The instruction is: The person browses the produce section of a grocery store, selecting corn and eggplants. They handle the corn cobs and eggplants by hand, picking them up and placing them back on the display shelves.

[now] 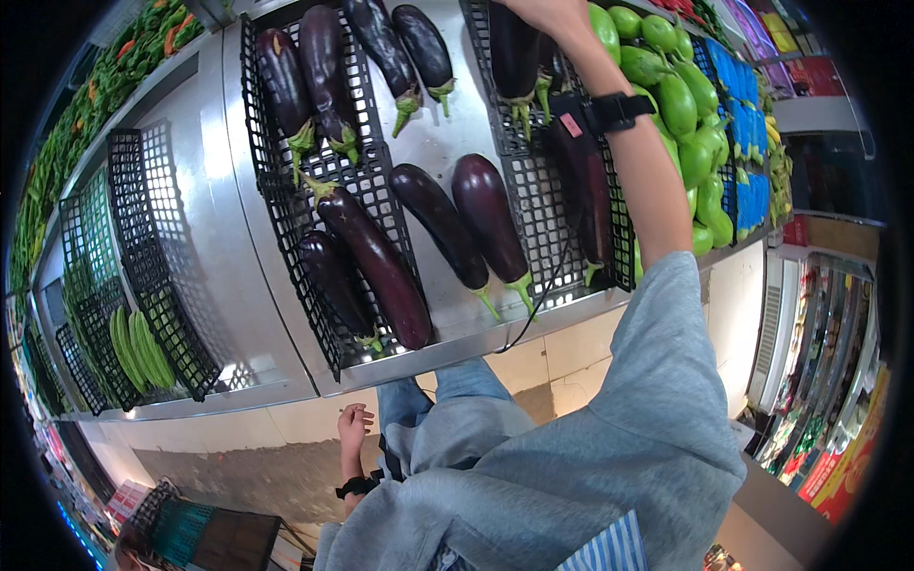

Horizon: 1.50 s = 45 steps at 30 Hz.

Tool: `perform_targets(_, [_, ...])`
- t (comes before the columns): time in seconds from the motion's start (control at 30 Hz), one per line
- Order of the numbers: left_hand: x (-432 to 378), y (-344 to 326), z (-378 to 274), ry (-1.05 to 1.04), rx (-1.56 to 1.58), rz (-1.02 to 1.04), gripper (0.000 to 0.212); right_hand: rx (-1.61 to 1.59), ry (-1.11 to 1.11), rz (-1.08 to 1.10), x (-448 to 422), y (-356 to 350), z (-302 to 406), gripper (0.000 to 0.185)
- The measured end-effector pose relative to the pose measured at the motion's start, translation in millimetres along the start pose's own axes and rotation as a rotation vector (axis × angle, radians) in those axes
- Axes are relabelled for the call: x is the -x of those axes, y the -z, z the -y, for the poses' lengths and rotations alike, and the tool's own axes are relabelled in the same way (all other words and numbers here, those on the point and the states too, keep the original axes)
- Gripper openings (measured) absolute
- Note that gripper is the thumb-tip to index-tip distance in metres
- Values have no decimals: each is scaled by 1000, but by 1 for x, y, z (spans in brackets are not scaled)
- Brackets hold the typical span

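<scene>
My right hand (544,14) reaches to the upper edge of the view, at the top of a dark purple eggplant (513,53). Its fingertips are cut off, so its grip does not show. A black strap (627,112) with a small device circles that wrist, and a thin cable hangs down from it. Below the wrist, another eggplant (593,207) lies along the right black plastic mesh divider (546,196). Down at my side, my left hand (355,422) hangs with loosely bent fingers and nothing visible in it. Two eggplants (493,214) rest stem-down on the metal display counter (443,132) between the mesh panels.
More eggplants (375,264) lie on the left mesh panel (371,178). Green eggplants (678,100) are piled to the right, beside blue-wrapped produce (746,128). Ridged green gourds (139,350) and mesh dividers (153,264) stand left. A metal lip (471,339) edges the counter.
</scene>
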<state>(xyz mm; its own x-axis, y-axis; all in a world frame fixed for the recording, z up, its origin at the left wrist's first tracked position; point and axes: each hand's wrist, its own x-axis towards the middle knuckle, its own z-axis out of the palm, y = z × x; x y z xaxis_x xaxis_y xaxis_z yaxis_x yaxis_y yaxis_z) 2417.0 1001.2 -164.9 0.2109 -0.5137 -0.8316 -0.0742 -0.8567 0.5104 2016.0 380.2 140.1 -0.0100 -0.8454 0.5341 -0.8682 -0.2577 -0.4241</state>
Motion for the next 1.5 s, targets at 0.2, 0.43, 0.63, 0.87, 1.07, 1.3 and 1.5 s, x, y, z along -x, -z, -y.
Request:
perform_targets(0.2, [-10, 1, 17, 79, -3, 52, 23, 242, -12, 259, 93, 32, -36, 92])
perform_targets(0.43, [-18, 9, 24, 75, 37, 58, 23, 393, -234, 581, 213, 31, -50, 92])
perform_targets(0.63, [-11, 17, 22, 72, 28, 54, 22, 406, -425, 645, 264, 6, -64, 97])
perform_targets(0.87, [-11, 26, 27, 91, 26, 53, 22, 414, -400, 543, 275, 8, -62, 87])
perform_targets(1.07, [-15, 28, 37, 121, 53, 60, 25, 208, 137, 386, 289, 20, 57, 56])
perform_targets(1.3, [-15, 40, 5, 51, 97, -16, 30, 515, 88, 731, 328, -50, 75, 83])
perform_targets(1.5, [-11, 38, 13, 78, 161, -52, 25, 649, 154, 855, 329, -64, 72, 91])
